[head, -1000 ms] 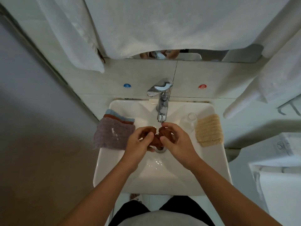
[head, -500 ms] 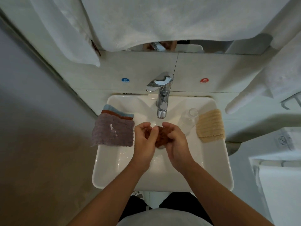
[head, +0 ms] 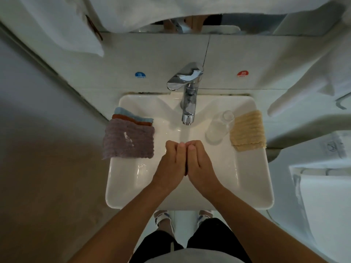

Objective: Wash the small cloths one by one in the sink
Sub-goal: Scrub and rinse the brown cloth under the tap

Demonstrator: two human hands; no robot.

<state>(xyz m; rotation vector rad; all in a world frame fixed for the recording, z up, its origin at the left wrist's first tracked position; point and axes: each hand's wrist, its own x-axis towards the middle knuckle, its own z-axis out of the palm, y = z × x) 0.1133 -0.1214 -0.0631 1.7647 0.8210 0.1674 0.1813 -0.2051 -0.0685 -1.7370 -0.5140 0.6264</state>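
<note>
My left hand (head: pixel 171 164) and my right hand (head: pixel 201 164) are pressed together, palm to palm, over the white sink (head: pixel 252 177). Their fingertips curl under the water stream (head: pixel 185 132) from the chrome faucet (head: pixel 188 95). The brown cloth (head: pixel 185 172) is squeezed between the palms, and only a dark sliver of it shows. On the sink's left rim lies a stack with a purple cloth (head: pixel 129 139) on top, a rust cloth (head: pixel 133 119) and a blue cloth (head: pixel 129 113) beneath. A yellow cloth (head: pixel 247 130) lies on the right rim.
A clear glass (head: pixel 219 128) lies tipped inside the basin beside the yellow cloth. White towels (head: pixel 133 10) hang above the mirror and at the right. A grey wall (head: pixel 38 130) closes the left side; a white fixture (head: pixel 322 186) stands at the right.
My hands have closed together around the brown cloth, which was plainly visible before and is now almost hidden. The hands have moved a little toward me under the running water.
</note>
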